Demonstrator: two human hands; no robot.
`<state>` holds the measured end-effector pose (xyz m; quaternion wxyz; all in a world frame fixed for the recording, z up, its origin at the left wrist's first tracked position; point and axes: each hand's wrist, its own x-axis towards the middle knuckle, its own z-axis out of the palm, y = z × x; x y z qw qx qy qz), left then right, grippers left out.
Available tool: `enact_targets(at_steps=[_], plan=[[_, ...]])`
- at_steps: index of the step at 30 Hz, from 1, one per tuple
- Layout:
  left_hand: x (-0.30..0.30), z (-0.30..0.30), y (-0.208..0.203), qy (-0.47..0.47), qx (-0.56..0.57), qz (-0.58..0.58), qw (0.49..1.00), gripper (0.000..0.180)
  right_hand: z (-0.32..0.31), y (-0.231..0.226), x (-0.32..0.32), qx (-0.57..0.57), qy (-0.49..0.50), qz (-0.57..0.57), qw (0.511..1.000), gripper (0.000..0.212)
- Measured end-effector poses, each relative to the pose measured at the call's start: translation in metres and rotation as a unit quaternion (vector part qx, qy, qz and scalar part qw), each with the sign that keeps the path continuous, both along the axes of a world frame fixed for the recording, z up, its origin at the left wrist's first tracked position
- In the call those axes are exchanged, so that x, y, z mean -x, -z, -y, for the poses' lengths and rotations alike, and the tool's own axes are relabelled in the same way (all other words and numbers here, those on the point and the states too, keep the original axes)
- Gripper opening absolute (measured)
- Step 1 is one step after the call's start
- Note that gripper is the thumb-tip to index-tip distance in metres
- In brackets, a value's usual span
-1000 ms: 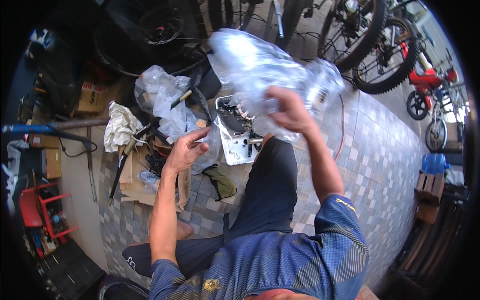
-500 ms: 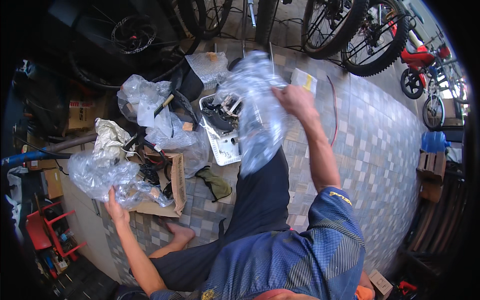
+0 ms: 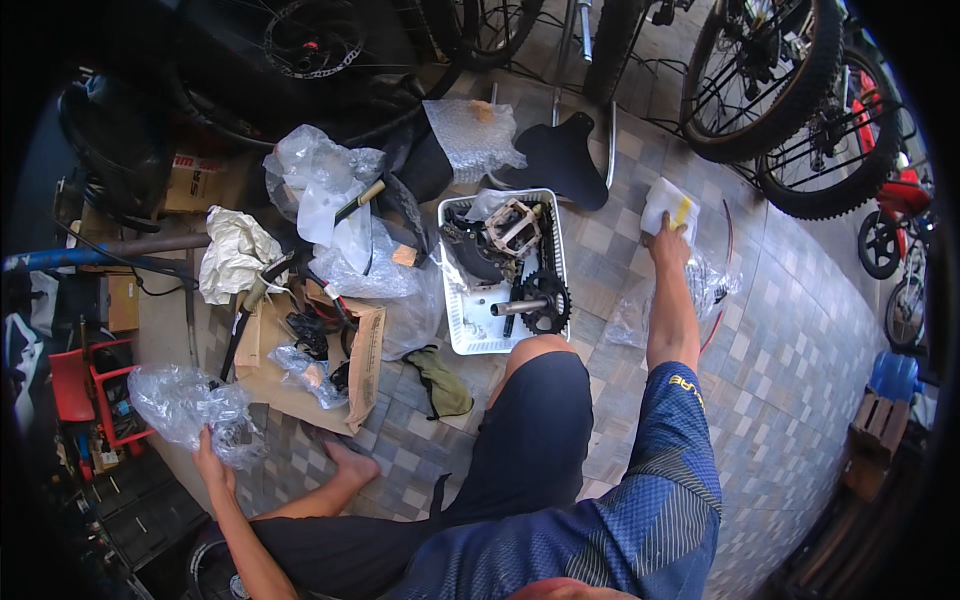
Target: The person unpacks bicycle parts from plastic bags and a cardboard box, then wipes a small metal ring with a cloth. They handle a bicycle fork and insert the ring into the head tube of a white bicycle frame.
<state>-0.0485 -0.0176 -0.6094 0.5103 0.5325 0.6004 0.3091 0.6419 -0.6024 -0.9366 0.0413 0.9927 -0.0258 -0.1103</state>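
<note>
Here, left hand (image 3: 211, 462) grips clear plastic (image 3: 180, 404); right hand (image 3: 668, 248) seemingly touches packet (image 3: 660, 203).

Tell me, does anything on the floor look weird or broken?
A few things look odd. A black bicycle saddle lies beyond the white basket, apparently loose instead of mounted. An olive cloth lies rumpled by itself beside the open cardboard box. It's messy, but I see nothing plainly spilled or broken.
</note>
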Motion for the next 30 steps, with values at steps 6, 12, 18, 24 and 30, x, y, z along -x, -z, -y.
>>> enact_targets(at_steps=[6, 12, 18, 24, 30], plan=[[0.008, -0.006, -0.009, 0.038, 0.004, -0.022, 0.999, 0.041, 0.026, -0.02, 0.03, -0.514, 0.096, -0.064, 0.85, 0.042], [-0.007, -0.009, 0.003, 0.052, 0.01, 0.083, 0.995, 0.04, -0.061, -0.176, 0.056, -0.666, 0.016, -0.204, 0.717, 0.036], [-0.049, -0.004, -0.035, 0.06, -0.088, 0.156, 0.982, 0.037, -0.226, -0.305, 0.103, -0.64, -0.216, -0.212, 0.706, 0.036], [-0.002, 0.021, -0.058, 0.016, -0.175, 0.106, 0.979, 0.035, -0.473, -0.393, 0.178, -0.736, -0.418, -0.056, 0.529, 0.03], [0.045, 0.048, -0.072, -0.022, -0.199, -0.012, 0.98, 0.032, -0.634, -0.569, 0.23, -0.909, -0.379, 0.165, 0.061, 0.027]])
